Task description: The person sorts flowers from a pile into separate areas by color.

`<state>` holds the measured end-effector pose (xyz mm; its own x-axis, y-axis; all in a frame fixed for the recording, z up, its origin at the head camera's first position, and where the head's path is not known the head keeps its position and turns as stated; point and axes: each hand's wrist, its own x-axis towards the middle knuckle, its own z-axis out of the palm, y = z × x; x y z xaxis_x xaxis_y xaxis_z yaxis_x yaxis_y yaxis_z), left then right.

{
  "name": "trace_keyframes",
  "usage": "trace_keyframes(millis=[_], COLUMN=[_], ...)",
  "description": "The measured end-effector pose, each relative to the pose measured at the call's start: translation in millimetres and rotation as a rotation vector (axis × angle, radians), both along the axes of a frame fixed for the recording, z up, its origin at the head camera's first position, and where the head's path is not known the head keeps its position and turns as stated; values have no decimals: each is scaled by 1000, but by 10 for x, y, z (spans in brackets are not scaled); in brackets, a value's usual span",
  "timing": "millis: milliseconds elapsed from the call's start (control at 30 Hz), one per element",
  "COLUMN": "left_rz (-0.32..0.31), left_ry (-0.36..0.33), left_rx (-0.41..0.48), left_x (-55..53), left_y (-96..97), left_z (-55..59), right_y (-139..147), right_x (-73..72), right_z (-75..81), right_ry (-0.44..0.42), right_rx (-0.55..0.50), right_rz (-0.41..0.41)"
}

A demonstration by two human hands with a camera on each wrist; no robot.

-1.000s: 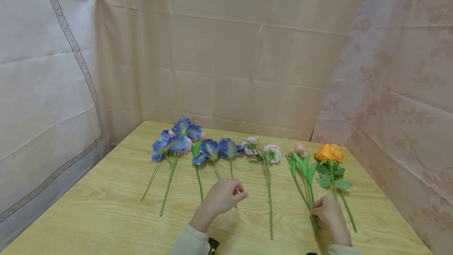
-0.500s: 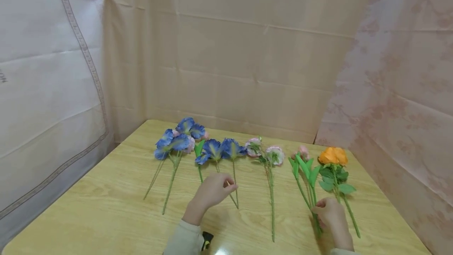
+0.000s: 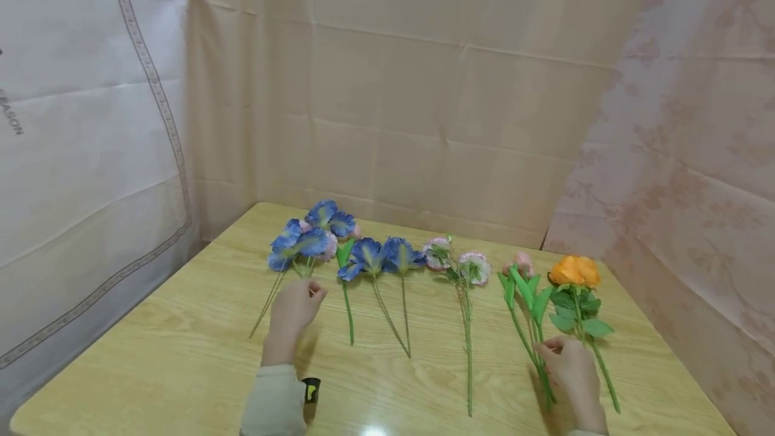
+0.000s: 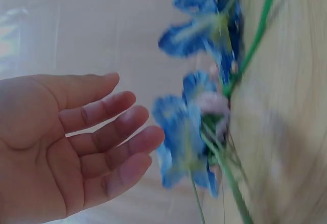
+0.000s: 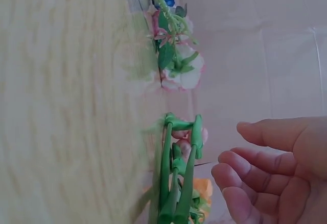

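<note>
My left hand (image 3: 294,307) hovers over the stems of the left cluster, where blue irises (image 3: 298,243) lie with pale pink blooms. In the left wrist view its fingers are loosely bent, apart from the blue petals (image 4: 181,137), and hold nothing. My right hand (image 3: 572,367) is close to the green stems of pink tulips (image 3: 521,264) with broad green leaves. The right wrist view shows a gap between its relaxed fingers and those green stems (image 5: 186,193). Just right of that hand lies an orange flower (image 3: 574,270) with dark green leaves.
Mid-table lie two more blue irises (image 3: 385,256), a separate green stem (image 3: 348,315) and pink-white flowers (image 3: 474,268) on a long stem. Cloth hangings enclose the wooden table (image 3: 181,355) behind and at both sides. A black strap piece (image 3: 311,390) is beside the left sleeve.
My left hand has moved left, from the middle irises to the left cluster. The right hand stays by the tulip stems. The head view has shifted slightly.
</note>
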<state>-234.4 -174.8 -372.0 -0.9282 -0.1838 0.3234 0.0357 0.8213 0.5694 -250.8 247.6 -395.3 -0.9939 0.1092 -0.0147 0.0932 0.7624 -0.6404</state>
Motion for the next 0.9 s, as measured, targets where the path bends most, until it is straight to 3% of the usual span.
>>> trace_keyframes(millis=[133,267,400,533,667,900], left_rz=[96,151,189,236,259,253], left_ry=[-15,-61,-153,-186,-202,-294], left_rx=[0,0,14,34,19,17], left_x=[-7,-41,-83,-98,-93,-111], left_y=[-216,-416,-577,-683,-734,-731], left_z=[19,21,-33,-126,-202,-248], right_y=[-11,-22,-36,-54,-76,-83], right_x=[8,7,4,13,33,59], right_z=[35,74,111,142,157,176], right_ry=[13,30,42,34,36,25], right_rx=[-7,-9,-8,-1,7,2], right_rz=[15,27,37,54,71,73])
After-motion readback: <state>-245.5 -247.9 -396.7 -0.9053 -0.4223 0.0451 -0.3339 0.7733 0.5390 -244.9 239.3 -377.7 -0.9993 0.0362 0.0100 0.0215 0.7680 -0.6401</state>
